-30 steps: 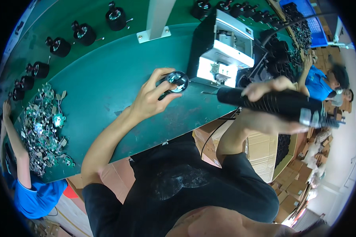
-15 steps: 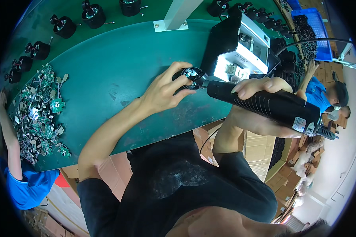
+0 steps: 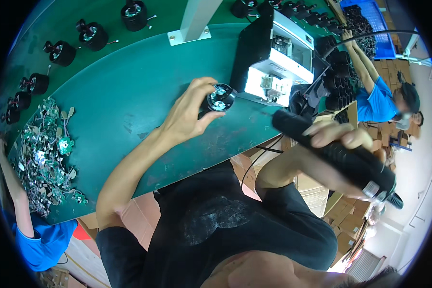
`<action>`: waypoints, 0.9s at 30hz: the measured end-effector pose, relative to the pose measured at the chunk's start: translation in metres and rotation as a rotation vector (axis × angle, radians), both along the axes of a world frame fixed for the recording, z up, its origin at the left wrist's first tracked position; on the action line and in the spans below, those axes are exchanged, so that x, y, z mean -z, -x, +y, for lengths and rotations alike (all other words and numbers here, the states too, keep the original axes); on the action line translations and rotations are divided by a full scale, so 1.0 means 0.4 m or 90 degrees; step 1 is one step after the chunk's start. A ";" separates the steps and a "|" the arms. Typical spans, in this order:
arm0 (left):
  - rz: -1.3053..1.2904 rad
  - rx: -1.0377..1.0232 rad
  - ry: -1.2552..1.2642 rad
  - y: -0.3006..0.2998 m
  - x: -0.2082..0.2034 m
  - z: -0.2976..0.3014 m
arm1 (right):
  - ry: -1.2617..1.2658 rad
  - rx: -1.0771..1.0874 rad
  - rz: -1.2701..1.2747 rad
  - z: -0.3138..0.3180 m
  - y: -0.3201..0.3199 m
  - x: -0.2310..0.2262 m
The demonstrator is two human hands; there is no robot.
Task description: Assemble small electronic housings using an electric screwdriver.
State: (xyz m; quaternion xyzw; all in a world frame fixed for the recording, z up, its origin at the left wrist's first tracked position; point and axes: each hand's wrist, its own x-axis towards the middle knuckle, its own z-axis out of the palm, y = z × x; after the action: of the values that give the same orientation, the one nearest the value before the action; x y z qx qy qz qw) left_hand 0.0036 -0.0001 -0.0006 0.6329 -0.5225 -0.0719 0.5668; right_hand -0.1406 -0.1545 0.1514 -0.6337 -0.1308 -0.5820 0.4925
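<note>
My left hand [image 3: 187, 113] grips a round black housing [image 3: 220, 98] just above the green table. Its open face shows shiny, light-coloured parts inside. Fingers wrap its left side, with the thumb below. My right hand [image 3: 338, 149] is closed around a black electric screwdriver [image 3: 297, 128], slightly smeared by motion. The tool slants, its tip pointing up and left toward the housing but apart from it. Just beyond the two hands stands a black-and-white machine [image 3: 273, 65] with a lit opening at its front.
Loose green circuit boards with wires [image 3: 45, 158] form a heap at the left. Similar black housings [image 3: 93, 36] line the far green strip. A metal post [image 3: 194, 24] rises from the table. Co-workers in blue shirts [image 3: 377, 101] are at right and left; a blue crate [image 3: 379, 29] stands far right.
The screwdriver has drawn back from the housing, down and to the right. My left hand, still holding the housing, has shifted slightly left. The right-hand co-worker's arms have moved.
</note>
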 end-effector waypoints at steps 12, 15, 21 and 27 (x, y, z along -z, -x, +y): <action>-0.029 0.072 -0.084 0.002 -0.007 -0.002 | -0.079 0.112 0.023 -0.070 0.009 0.013; -0.120 0.086 -0.056 0.008 -0.009 0.002 | -0.099 0.081 -0.001 -0.039 0.002 0.012; -0.132 0.090 -0.058 0.005 -0.012 0.004 | -0.093 -0.031 -0.056 -0.004 -0.061 0.030; -0.141 0.095 -0.051 0.004 -0.008 0.004 | -0.111 -0.014 -0.007 0.008 -0.088 0.038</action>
State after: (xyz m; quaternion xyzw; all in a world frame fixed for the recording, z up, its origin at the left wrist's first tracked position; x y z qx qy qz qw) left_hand 0.0020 0.0016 0.0025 0.6185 -0.6241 -0.0639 0.4731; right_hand -0.1054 -0.1511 0.1361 -0.5839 -0.0892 -0.5893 0.5512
